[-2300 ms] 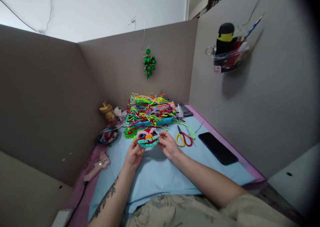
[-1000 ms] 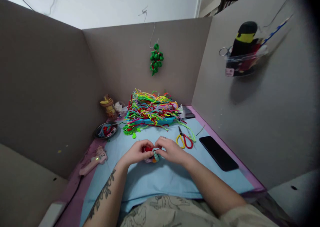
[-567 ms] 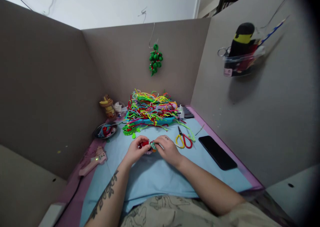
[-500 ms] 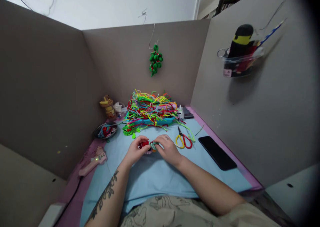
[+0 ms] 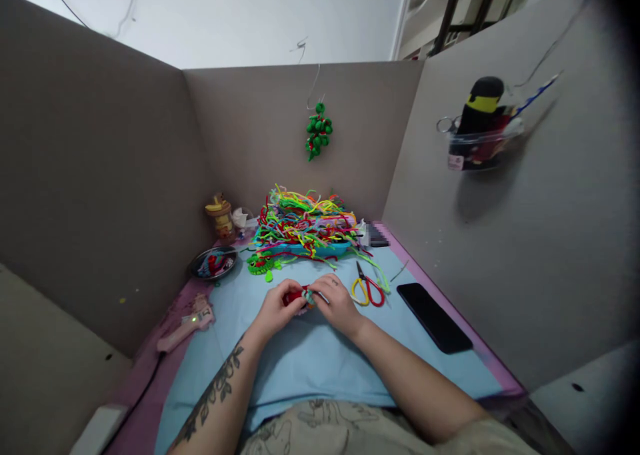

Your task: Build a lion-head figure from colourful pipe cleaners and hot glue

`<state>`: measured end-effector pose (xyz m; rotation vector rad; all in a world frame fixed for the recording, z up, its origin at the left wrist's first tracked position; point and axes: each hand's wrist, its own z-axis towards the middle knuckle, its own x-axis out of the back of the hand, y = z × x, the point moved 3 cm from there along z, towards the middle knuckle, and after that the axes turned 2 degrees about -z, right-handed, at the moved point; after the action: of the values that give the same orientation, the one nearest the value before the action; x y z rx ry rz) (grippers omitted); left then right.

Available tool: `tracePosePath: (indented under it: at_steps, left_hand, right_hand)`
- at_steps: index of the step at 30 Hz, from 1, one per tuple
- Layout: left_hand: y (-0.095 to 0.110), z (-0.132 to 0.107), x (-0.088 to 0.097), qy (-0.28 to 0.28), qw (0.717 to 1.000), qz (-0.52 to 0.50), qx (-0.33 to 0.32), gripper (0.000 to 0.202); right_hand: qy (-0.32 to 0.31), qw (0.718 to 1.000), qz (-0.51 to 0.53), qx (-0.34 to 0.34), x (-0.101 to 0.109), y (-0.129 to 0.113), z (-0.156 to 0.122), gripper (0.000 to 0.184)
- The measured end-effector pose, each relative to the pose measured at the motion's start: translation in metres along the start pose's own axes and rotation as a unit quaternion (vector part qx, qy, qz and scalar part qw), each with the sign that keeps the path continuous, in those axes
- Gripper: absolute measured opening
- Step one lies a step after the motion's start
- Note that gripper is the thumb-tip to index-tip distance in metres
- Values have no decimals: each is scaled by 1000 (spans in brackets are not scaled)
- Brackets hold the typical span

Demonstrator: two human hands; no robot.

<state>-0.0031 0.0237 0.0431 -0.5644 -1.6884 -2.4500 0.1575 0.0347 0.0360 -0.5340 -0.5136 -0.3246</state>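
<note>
Both hands meet over the light blue mat (image 5: pixel 310 355) and pinch a small pipe-cleaner figure (image 5: pixel 301 297) of red, teal and pink. My left hand (image 5: pixel 276 309) closes on its left side, fingers curled. My right hand (image 5: pixel 336 303) closes on its right side and covers much of it. The figure rests low, close to the mat. Behind the hands lies a heap of coloured pipe cleaners (image 5: pixel 305 223) in a blue tray. Just right of my right hand lie scissors (image 5: pixel 367 289) with yellow and red handles.
A black phone (image 5: pixel 434 316) lies at the right. A pink glue gun (image 5: pixel 185 327) with a lit lamp sits at the left, a dark dish (image 5: pixel 213 264) and a yellow jar (image 5: pixel 221 218) behind it. Grey partition walls enclose the desk; a green ornament (image 5: pixel 317 131) hangs on the back wall.
Earlier the hands held the figure up, face showing; they have since lowered it to the mat and closed round it. The view has tilted slightly.
</note>
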Motion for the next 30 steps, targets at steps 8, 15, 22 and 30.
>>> tracePosePath:
  at_steps: [8,15,22,30]
  left_hand:
    - [-3,-3,-3,-15,997,69,-28,14]
    - [1,-5,-3,-27,992,114,-47,12]
    - [-1,-3,-2,-22,995,90,-38,13]
    - [-6,-2,-2,-23,998,49,-20,15]
  right_hand:
    - [-59,998,-25,4,0,-1,1,24]
    - [-114,990,-87,-3,0,-4,3,23]
    - [-155,981,-112,-19,-3,-5,5,22]
    - [-134,990,-18,-29,-5,-2,6,24]
